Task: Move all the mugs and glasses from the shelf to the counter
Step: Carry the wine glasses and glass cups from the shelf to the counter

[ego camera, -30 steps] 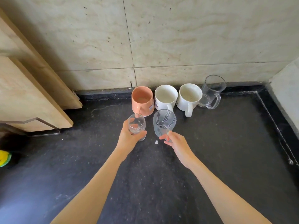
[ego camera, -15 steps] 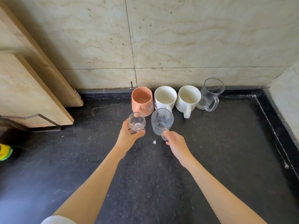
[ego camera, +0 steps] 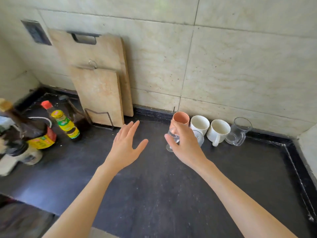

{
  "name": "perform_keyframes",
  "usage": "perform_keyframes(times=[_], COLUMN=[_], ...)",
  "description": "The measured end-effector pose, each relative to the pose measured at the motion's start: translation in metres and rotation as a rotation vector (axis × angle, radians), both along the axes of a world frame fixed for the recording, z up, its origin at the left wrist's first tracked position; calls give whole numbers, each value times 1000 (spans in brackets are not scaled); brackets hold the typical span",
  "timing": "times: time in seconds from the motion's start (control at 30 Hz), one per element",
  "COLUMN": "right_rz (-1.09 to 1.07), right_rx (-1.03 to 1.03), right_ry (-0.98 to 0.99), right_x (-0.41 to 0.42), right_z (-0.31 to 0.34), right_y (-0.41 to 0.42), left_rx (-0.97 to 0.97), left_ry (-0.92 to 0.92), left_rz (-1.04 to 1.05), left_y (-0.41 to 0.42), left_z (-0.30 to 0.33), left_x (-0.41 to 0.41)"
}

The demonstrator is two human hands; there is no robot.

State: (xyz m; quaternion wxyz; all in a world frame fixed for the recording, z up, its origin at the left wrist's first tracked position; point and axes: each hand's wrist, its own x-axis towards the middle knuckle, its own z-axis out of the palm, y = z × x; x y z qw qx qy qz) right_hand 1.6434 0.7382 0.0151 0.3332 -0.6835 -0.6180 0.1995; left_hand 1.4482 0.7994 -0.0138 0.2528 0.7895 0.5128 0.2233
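A black, speckled stone counter (ego camera: 154, 194) fills the lower view, meeting a wall of pale, veined marble tiles (ego camera: 240, 74). The landmark is the row of cups along the counter's back edge. Far left of that row, two flat rectangular wooden cutting boards (ego camera: 99, 79) lean upright against the wall, the smaller in front of the larger, held at the foot by a thin wire rack (ego camera: 101, 117). Further left of the row stand dark sauce bottles (ego camera: 65, 122), one with a red cap and yellow label; those nearest the edge are blurred. The left hand (ego camera: 125, 146) hovers over the counter left of the row, fingers spread wide, holding nothing. The right hand (ego camera: 185, 145) hangs just in front of the row's left end, fingers loosely curved and apart; whether they touch the glass below cannot be told. In the row itself, from left: a matte terracotta-pink mug (ego camera: 181, 118), two glossy white ceramic mugs (ego camera: 199, 124), the second (ego camera: 219, 131) with its handle forward, then a clear glass mug (ego camera: 239, 133) at the right end. Just before the pink mug stands a small clear stemmed glass (ego camera: 172, 137), and beside it a ribbed clear glass (ego camera: 199, 137), mostly hidden by the right hand.
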Motion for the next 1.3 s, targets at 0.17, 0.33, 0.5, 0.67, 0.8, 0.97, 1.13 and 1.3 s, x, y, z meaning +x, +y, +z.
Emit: perform_keyframes(times=[0.17,0.33,0.5,0.67,0.8,0.97,1.13,1.3], right_rz=[276,570,843,1105,1300,1502,1635,1729], right_rx=[-17,79,182,330,392,481,509,544], right_ry=[-296,-418,-442,-439,-345,-315,-298,-254], right_x=[-98,-232,-390,-534,-632,-735,-834,-947], right_z=[30,55,64,68,79,86,87,96], right_y=[0,-22,-98,-196,-274,-359,-418,-453], left_rx=[154,168,145,53,-6,29,4,-61], left_ry=[159,283,343,385,392,401,422,471], left_rz=[230,524,791,1091,1302,1481,1637,1737], left_y=[-49,-142,-278,-431,-536,-631,-694,-740], left_z=[38,58,68,73,80,85,76,83], left_x=[-108,-239,-372,-488,-554,-618,-688,-778])
